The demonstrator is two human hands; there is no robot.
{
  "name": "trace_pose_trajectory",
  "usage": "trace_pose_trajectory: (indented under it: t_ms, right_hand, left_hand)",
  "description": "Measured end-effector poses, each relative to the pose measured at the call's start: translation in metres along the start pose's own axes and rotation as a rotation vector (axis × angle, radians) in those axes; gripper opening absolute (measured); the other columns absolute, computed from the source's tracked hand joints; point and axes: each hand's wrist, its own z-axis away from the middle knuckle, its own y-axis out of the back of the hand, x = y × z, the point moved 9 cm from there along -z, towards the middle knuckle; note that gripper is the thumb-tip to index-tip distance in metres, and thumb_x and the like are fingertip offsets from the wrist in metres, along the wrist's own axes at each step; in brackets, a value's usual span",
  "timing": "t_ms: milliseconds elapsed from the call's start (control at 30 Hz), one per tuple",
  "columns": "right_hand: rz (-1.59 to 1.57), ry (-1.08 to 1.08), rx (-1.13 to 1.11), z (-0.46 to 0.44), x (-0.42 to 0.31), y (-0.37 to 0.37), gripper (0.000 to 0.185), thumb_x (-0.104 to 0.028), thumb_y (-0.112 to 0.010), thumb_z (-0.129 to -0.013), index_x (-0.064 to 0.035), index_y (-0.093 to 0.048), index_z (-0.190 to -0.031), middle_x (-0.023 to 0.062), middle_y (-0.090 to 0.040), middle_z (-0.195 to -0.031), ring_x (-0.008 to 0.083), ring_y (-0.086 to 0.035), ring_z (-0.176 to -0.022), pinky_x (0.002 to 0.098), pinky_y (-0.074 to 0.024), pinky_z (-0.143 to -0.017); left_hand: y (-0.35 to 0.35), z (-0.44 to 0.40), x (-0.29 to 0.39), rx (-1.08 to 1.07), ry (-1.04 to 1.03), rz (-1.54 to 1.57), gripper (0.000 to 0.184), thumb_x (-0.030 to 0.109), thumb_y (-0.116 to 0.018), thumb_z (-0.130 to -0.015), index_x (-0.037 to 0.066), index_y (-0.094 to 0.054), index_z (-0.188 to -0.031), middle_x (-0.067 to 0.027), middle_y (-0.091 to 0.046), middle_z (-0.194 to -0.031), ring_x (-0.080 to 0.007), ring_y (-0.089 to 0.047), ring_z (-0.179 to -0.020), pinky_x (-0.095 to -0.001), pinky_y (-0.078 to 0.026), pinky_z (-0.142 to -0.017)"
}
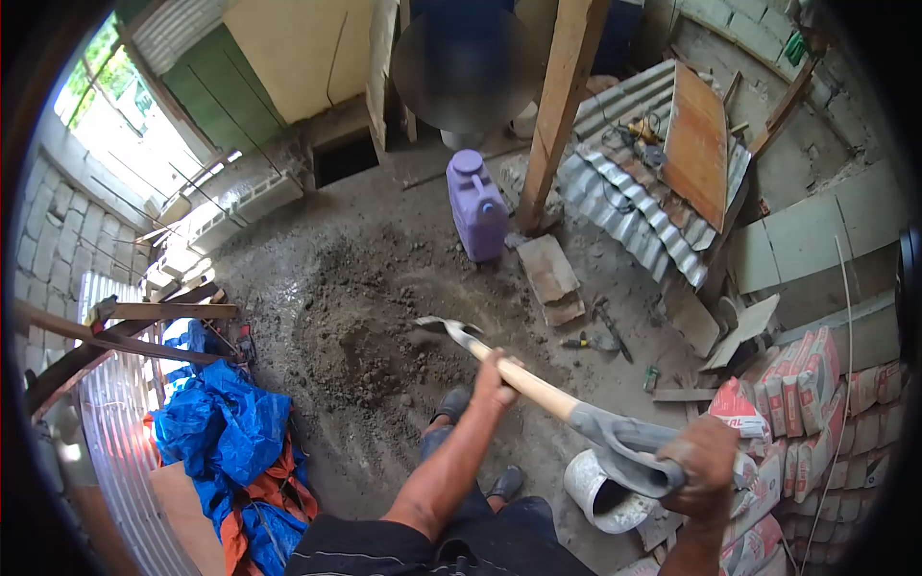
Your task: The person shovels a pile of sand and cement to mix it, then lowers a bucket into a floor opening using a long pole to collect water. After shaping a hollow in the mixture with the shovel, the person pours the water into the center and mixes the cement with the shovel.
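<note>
A shovel (pixel 543 392) with a pale wooden shaft and a grey D-shaped handle slants across the view in both my hands. Low on the shaft, near the blade, my left hand (pixel 497 382) is wrapped around the wood. My right hand (pixel 701 463) is closed on the grey handle at the other end. The metal blade (pixel 451 328) is over a spread heap of grey, crumbly sand or mix (pixel 370 336) on the ground, and I cannot tell whether it touches. Below the handle a whitish bucket (pixel 603 494) leans, its mouth partly visible.
A purple jug (pixel 477 206) stands beyond the heap, near a wooden post (pixel 562 115). Blue tarp (pixel 226 422) lies at left. Stacked cement bags (pixel 792 394) are at right, with corrugated metal sheets (pixel 634 206) behind. Hand tools (pixel 586 343) lie on the floor. A blurred area covers the top centre.
</note>
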Motion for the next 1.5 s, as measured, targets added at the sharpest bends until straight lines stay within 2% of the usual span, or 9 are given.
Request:
trace_pose_trajectory:
  t_ms: [100, 200, 267, 467, 667, 833, 1067, 1233, 1500]
  right_hand:
    - [0.121, 0.003, 0.105, 0.001, -0.027, 0.062, 0.020, -0.017, -0.072, -0.061, -0.0102, -0.055, -0.068, 0.0048, -0.055, -0.062, 0.0254, -0.053, -0.055, 0.0364, -0.0384, -0.055]
    - [0.234, 0.086, 0.203, -0.016, -0.035, 0.084, 0.024, -0.013, -0.074, -0.055, -0.0095, -0.058, -0.072, 0.0058, -0.054, -0.059, 0.0254, -0.052, -0.050, 0.0373, -0.0367, -0.049]
    - [0.272, -0.028, 0.179, -0.028, -0.007, 0.076, 0.019, -0.012, -0.073, -0.058, -0.0085, -0.059, -0.070, 0.0093, -0.058, -0.063, 0.0282, -0.057, -0.056, 0.0385, -0.0424, -0.053]
    - [0.455, -0.440, 0.104, -0.069, 0.144, 0.013, 0.020, -0.015, -0.071, -0.063, -0.0088, -0.063, -0.081, 0.0115, -0.063, -0.074, 0.0327, -0.062, -0.069, 0.0421, -0.0488, -0.066]
    - [0.656, -0.719, 0.038, -0.113, 0.282, 0.006, 0.030, -0.023, -0.072, -0.068, -0.0108, -0.061, -0.093, 0.0113, -0.063, -0.088, 0.0330, -0.060, -0.089, 0.0470, -0.0458, -0.080]
    - [0.740, -0.934, 0.075, -0.134, 0.371, -0.006, 0.037, -0.014, -0.065, -0.072, -0.0115, -0.055, -0.108, 0.0129, -0.057, -0.107, 0.0344, -0.052, -0.107, 0.0492, -0.0430, -0.090]
    - [0.708, -1.043, -0.007, -0.162, 0.522, -0.042, 0.043, -0.012, -0.062, -0.075, -0.0148, -0.049, -0.115, 0.0127, -0.050, -0.117, 0.0334, -0.044, -0.116, 0.0503, -0.0424, -0.091]
    - [0.628, -1.204, -0.097, -0.201, 0.612, -0.075, 0.040, -0.013, -0.053, -0.078, -0.0077, -0.052, -0.117, 0.0177, -0.049, -0.121, 0.0360, -0.041, -0.121, 0.0541, -0.0353, -0.097]
    - [0.636, -1.360, -0.433, -0.239, 0.694, -0.129, 0.049, -0.022, -0.053, -0.084, -0.0170, -0.041, -0.132, 0.0133, -0.040, -0.136, 0.0363, -0.038, -0.127, 0.0579, -0.0364, -0.097]
  left_hand:
    - [-0.018, 0.044, -0.084, -0.040, 0.234, 0.016, 0.030, 0.022, -0.063, -0.083, 0.005, -0.045, -0.101, -0.0121, -0.054, -0.087, -0.0263, -0.057, -0.080, -0.0414, -0.052, -0.078]
    - [-0.013, 0.060, -0.130, -0.095, 0.321, -0.126, 0.030, 0.028, -0.064, -0.085, 0.006, -0.048, -0.096, -0.0106, -0.055, -0.084, -0.0247, -0.059, -0.077, -0.0392, -0.053, -0.071]
    - [-0.010, 0.085, -0.147, -0.377, 0.595, -0.668, 0.034, 0.038, -0.063, -0.086, 0.007, -0.051, -0.089, -0.0071, -0.056, -0.077, -0.0212, -0.059, -0.067, -0.0361, -0.054, -0.061]
    - [0.030, 0.079, 0.051, -0.214, 0.039, -1.727, 0.035, 0.033, -0.066, -0.083, 0.005, -0.064, -0.103, -0.0069, -0.063, -0.084, -0.0161, -0.062, -0.069, -0.0311, -0.052, -0.059]
    - [0.238, 0.092, 0.354, 0.441, -0.144, -0.856, 0.017, 0.013, -0.060, -0.084, 0.009, -0.046, -0.075, -0.0034, -0.046, -0.057, -0.0149, -0.043, -0.041, -0.0287, -0.032, -0.035]
    - [0.240, 0.177, 0.471, 0.786, -0.413, -0.789, 0.013, 0.011, -0.054, -0.084, 0.009, -0.043, -0.076, -0.0036, -0.040, -0.057, -0.0144, -0.038, -0.040, -0.0277, -0.026, -0.033]
    - [0.215, 0.126, 0.431, 0.497, -0.109, -0.603, 0.018, 0.015, -0.058, -0.087, 0.011, -0.043, -0.077, -0.0006, -0.042, -0.054, -0.0142, -0.042, -0.039, -0.0285, -0.031, -0.034]
    - [0.135, 0.106, 0.404, 0.810, -0.145, -1.021, 0.016, 0.013, -0.063, -0.085, 0.006, -0.049, -0.088, -0.0074, -0.056, -0.064, -0.0181, -0.052, -0.045, -0.0332, -0.042, -0.039]
    - [0.031, 0.085, 0.414, 0.895, -0.307, -0.841, 0.016, 0.017, -0.063, -0.086, 0.005, -0.052, -0.088, -0.0066, -0.059, -0.069, -0.0160, -0.057, -0.054, -0.0312, -0.046, -0.047]
